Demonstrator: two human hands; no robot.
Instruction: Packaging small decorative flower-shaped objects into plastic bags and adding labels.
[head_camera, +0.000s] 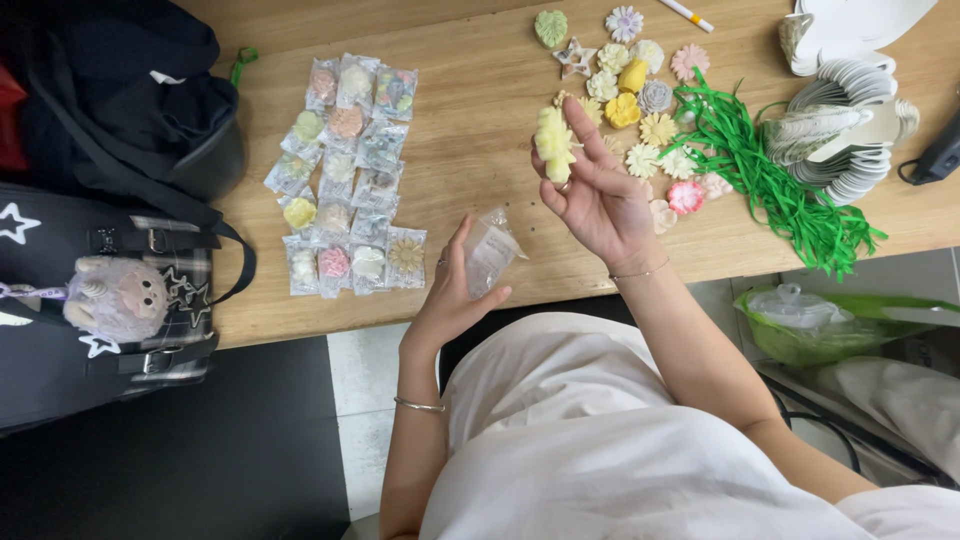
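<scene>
Flower and bag in two hands

The right hand (598, 195) pinches a pale yellow flower (552, 143) above the wooden tabletop (470, 130). The left hand (450, 295) pinches a small clear bag (490, 250) near the edge.

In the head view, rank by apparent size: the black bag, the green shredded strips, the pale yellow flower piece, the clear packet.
1. black bag
2. green shredded strips
3. and 4. clear packet in left hand and pale yellow flower piece in right hand look alike; unranked.

A cluster of small clear square packets (348, 175), each sealed around a pastel flower-shaped piece, lies in rough rows on the wooden desk (470, 130), just right of the black bag (120, 110). One empty clear packet (490, 248) is pinched in the left hand (450, 295), right of the cluster.
</scene>
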